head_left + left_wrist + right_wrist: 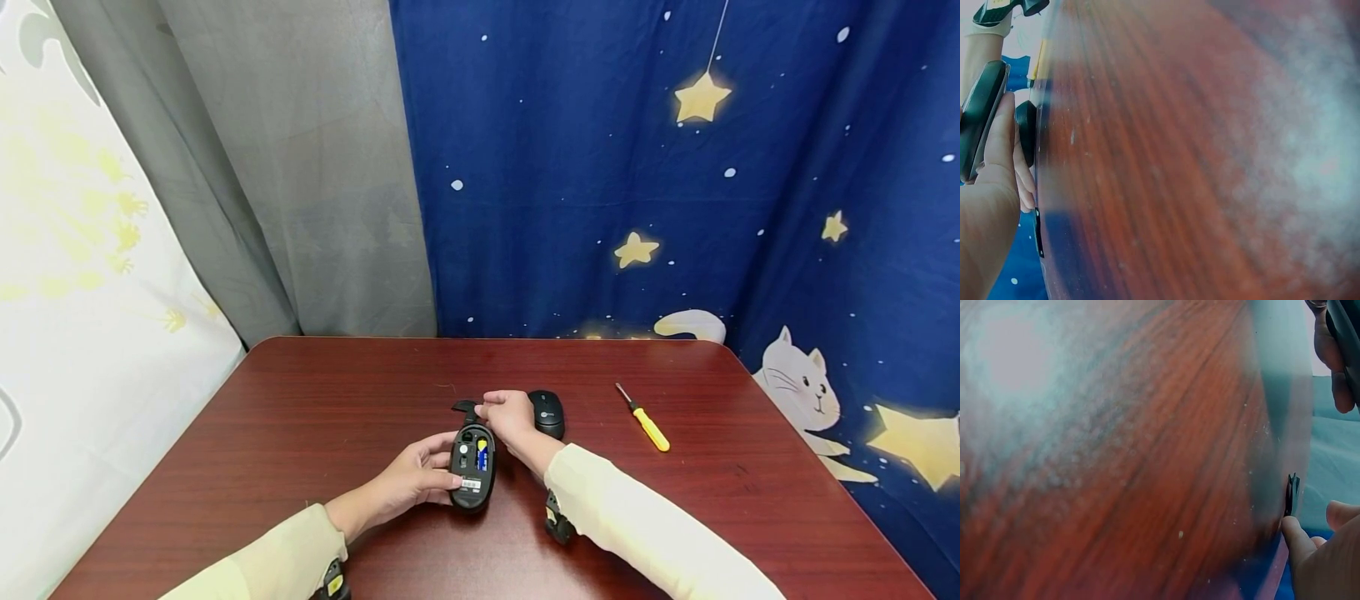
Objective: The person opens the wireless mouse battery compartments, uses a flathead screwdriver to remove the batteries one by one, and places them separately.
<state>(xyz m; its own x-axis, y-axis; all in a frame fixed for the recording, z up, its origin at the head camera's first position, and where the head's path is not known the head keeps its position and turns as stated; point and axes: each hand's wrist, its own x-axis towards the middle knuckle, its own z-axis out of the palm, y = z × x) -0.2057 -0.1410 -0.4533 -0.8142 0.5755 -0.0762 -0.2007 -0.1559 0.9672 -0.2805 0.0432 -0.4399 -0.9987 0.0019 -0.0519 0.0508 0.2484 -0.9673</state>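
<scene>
Nearest the person, the left hand (411, 479) curls its fingers and thumb round the side of an upturned black mouse (472, 467), which rests belly-up on the red-brown worktop (315, 400) with its battery bay open and 1 battery (482, 455) showing inside. Just beyond it, the right hand (508, 417) pinches a small black cover piece (465, 407) at the mouse's far end, fingertips closed on it. In the left wrist view the mouse (982, 119) sits edge-on against the palm; the right wrist view shows only a sliver of the cover (1290, 495) at the fingertips (1294, 534). As a judgement, the thin cover could slip from so light a pinch and skid away, or its tabs could bend if pressed in crooked; the battery might also drop out should the mouse be tilted. A second black mouse (547, 412) lies touching or just beside the right hand's far side, so a sideways sweep of that wrist could knock it. Farther right, well apart, lies a yellow-handled screwdriver (643, 418), which can roll. The worktop has broad bare room to the left and toward the far edge, where curtains (600, 183) hang close behind.
</scene>
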